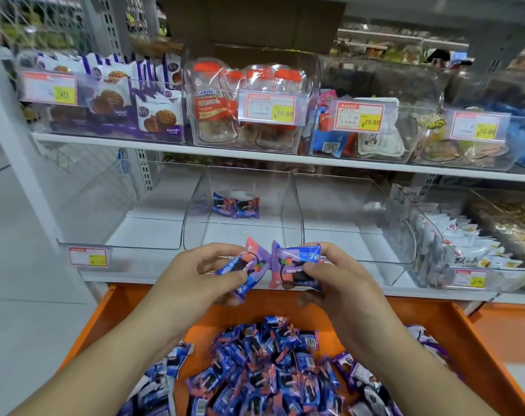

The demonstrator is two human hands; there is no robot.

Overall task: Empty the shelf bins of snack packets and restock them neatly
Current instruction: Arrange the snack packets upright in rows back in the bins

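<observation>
**Two packets held up in front of the clear bins**

Both hands are raised side by side over the orange tray (477, 349), just in front of the lower shelf (255, 280). The left hand (192, 277) pinches a purple-and-blue snack packet (244, 273) between thumb and fingers, the packet tilted with one end pointing down. The right hand (336, 277) grips a second packet (294, 265) of the same kind, fingers curled around its right side. The two packets almost touch at their crimped ends, between the hands.

Directly beyond the hands stands a clear middle bin (195, 214) on the lower shelf, with two matching packets (235, 204) lying near its back. The clear bins to its left (87, 211) and right (345, 217) show no packets. Further right, another bin (459, 244) holds white packets.

Below the wrists, a loose pile of the same blue-and-purple packets (264, 370) fills the tray. The upper shelf (165, 145) carries full bins with price tags.
</observation>
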